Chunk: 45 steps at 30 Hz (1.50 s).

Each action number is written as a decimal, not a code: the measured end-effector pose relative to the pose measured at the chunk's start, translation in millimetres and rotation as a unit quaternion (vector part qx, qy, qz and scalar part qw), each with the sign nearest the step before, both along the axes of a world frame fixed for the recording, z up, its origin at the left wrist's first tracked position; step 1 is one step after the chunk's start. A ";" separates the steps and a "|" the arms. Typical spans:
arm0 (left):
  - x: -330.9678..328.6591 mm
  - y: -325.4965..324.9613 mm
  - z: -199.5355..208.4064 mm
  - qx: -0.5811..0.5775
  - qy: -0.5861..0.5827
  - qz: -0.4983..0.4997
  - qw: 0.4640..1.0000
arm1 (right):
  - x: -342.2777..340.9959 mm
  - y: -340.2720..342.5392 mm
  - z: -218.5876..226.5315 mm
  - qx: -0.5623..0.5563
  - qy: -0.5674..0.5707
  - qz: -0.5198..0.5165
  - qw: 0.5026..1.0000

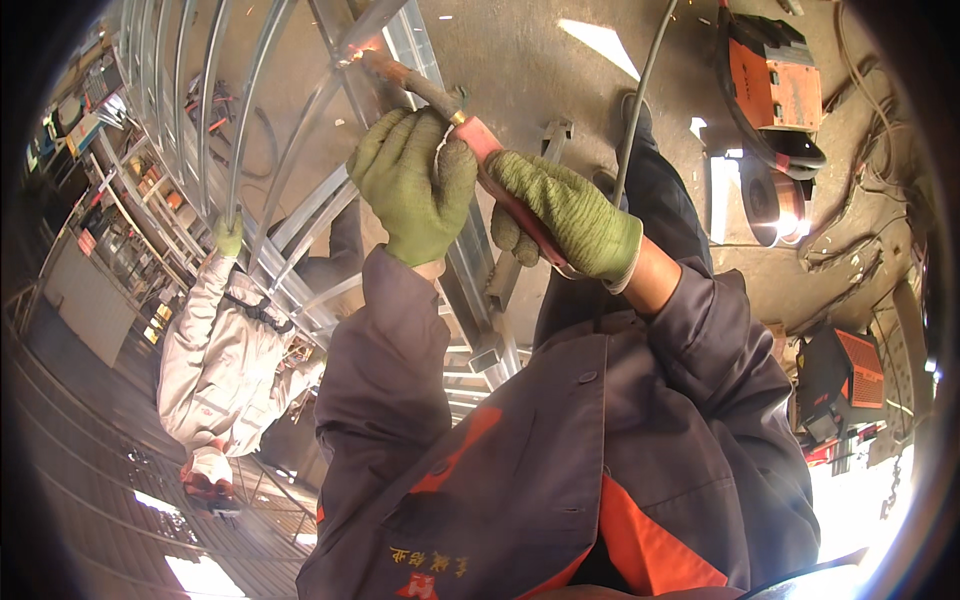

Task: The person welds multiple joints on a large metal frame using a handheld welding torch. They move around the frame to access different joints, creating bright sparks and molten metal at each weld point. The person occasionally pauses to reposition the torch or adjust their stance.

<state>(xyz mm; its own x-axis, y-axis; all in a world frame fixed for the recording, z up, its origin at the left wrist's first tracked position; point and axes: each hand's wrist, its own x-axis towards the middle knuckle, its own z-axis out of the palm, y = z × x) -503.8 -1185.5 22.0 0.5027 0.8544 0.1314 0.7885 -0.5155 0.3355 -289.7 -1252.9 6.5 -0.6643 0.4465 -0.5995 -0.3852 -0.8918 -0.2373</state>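
Note:
My right hand (pixel 570 212), in a green knit glove, wraps the red handle of a welding torch (pixel 478 140). My left hand (pixel 412 188), gloved alike, is at the torch's front, its thumb by the brass-coloured collar and its fingers bent together beside the neck. Whether the left palm bears on the handle is partly hidden. The torch's nozzle points to the upper left, where an orange glow with sparks (pixel 358 50) shows at a joint of a metal frame (pixel 465 265). The frame's square tubes run beneath my left hand and forearm.
Another person in pale work clothes (pixel 225 370) stands at the left, a gloved hand (pixel 229 237) on a bar of the frame. An orange machine (pixel 775 80) and a spool (pixel 768 205) are at upper right, with loose cables. A black-and-red box (pixel 845 378) stands below.

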 end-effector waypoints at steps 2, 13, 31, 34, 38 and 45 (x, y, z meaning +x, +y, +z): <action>1.9 -1.2 4.7 -0.004 0.013 0.010 1.000 | 0.3 -5.7 13.2 0.029 -0.042 -0.064 0.997; 12.9 -11.6 16.5 0.008 -0.097 0.046 0.994 | 67.3 -78.4 76.8 0.198 -0.175 -0.040 0.964; 23.8 -560.3 144.1 -0.274 -0.754 0.260 0.537 | 10.9 -300.2 169.1 0.651 -0.199 0.459 0.571; 48.7 -633.4 156.2 -0.190 -0.809 0.327 0.451 | -22.3 -318.3 195.2 0.724 -0.129 0.508 0.449; 64.7 -704.6 166.5 0.077 -0.800 0.300 0.513 | -92.1 -352.5 225.9 0.822 0.050 0.462 0.331; 114.6 -798.3 262.9 0.427 -0.503 0.542 0.520 | -158.9 -492.9 283.5 0.765 0.398 0.401 0.310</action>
